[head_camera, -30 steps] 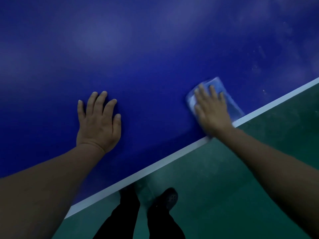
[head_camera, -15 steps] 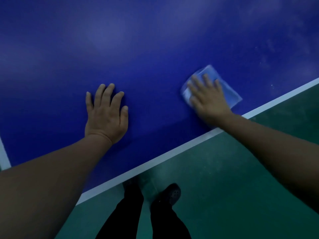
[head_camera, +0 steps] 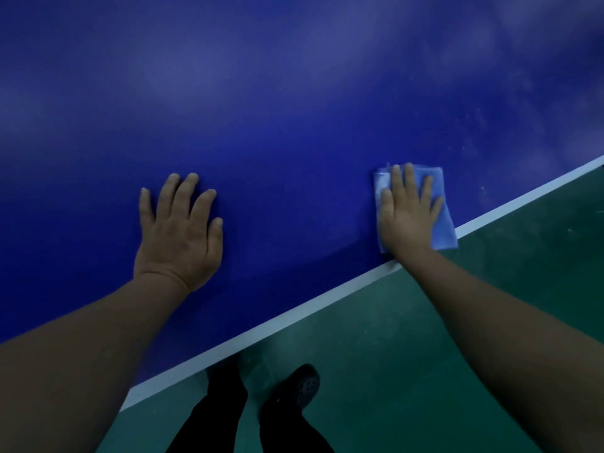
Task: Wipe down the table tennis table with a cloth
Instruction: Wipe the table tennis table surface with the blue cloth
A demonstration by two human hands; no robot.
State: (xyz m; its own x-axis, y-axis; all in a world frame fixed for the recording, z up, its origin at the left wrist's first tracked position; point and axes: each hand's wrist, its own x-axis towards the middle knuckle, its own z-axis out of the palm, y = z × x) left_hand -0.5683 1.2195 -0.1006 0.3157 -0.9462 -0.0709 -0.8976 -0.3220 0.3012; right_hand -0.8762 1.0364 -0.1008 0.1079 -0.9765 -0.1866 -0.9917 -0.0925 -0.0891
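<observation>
The blue table tennis table [head_camera: 294, 125] fills the upper part of the head view, with a white edge line [head_camera: 294, 317] running diagonally from lower left to upper right. A folded light blue cloth [head_camera: 441, 220] lies on the table close to that edge. My right hand [head_camera: 407, 214] presses flat on the cloth with straight fingers, covering its middle. My left hand [head_camera: 179, 233] rests flat on the bare table surface to the left, fingers spread.
Green floor [head_camera: 425, 371] lies below the table edge. My legs in dark trousers and dark shoes [head_camera: 304, 387] stand just beneath the edge. Faint pale specks and smears [head_camera: 474, 125] show on the table at the upper right.
My right hand has slid the cloth back toward the white edge and turned it more upright. My left hand has stayed flat on the table in much the same place.
</observation>
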